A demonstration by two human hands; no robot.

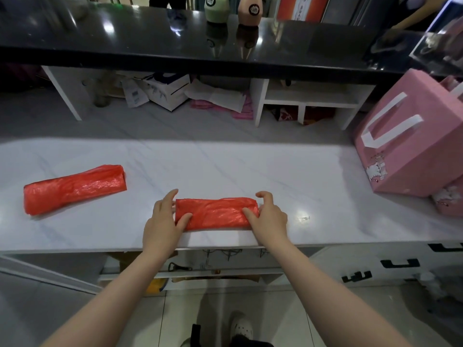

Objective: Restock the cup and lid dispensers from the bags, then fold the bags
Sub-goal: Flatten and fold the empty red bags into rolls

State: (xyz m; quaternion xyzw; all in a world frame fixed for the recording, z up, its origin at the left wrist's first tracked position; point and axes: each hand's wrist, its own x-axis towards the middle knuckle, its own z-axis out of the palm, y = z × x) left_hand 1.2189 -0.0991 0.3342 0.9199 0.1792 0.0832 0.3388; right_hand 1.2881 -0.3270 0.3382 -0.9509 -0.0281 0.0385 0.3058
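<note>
A red plastic bag (pixel 216 212), folded into a narrow flat strip, lies near the front edge of the white marble counter (pixel 238 169). My left hand (pixel 164 219) grips its left end, thumb on top and fingers behind. My right hand (pixel 269 216) grips its right end the same way. A second red plastic bag (pixel 75 187), also folded into a longer strip, lies by itself on the counter to the left, apart from both hands. No cup or lid dispenser is in view.
A pink paper bag (pixel 411 144) with white handles stands at the counter's right end, another pink one behind it. A black glossy shelf (pixel 150 41) runs above the back, holding two bottles (pixel 233 8). Under it, white cubbies (pixel 310 101) hold papers and boxes.
</note>
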